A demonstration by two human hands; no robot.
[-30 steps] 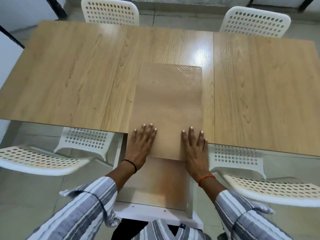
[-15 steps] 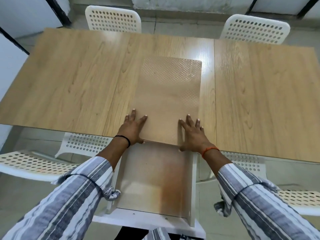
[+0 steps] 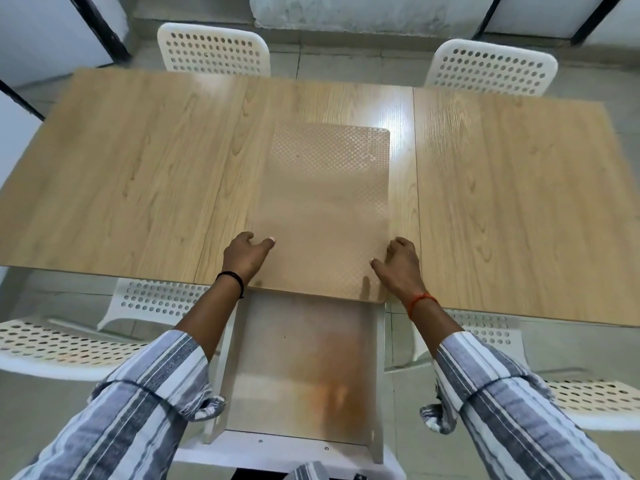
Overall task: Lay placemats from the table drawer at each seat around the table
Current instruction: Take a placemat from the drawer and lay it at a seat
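Lying flat on the desk, between both hands: a mat, or perhaps a thin stack of mats, edges too faint to count. Running long axis straight ahead from the hands, short near edge crossing just behind them at the desk's front rim, slightly overhanging the open drawer. Flanking the near corners: left hand at the mat's left edge, thumb reaching inward onto the surface, fingers curled and spread; right hand at the right edge, thumb likewise pointing inward along the mat, fingers bent over the rim. Neither hand clamping anything yet; both loosely apart, resting at the edges rather than pinching, though fingertip contact under the rim being hard to judge. Sitting about equally near, each to its own corner, so likely calling for a two-handed lift or slide, or one hand peeling a top sheet while the other pins the rest.

Beyond the fingertips: smooth pale wood-grain desk, glossy, with a bright glare patch past the mat's far right corner; seams running ahead on either side of the hands. Behind the wrists: drawer pulled out, white-walled, floor bare with a rusty stain. Farther ahead, past the desk: two white perforated chairs; two more chairs tucked behind and outside each forearm. Grey tiled floor, pale walls with dark frames beyond.
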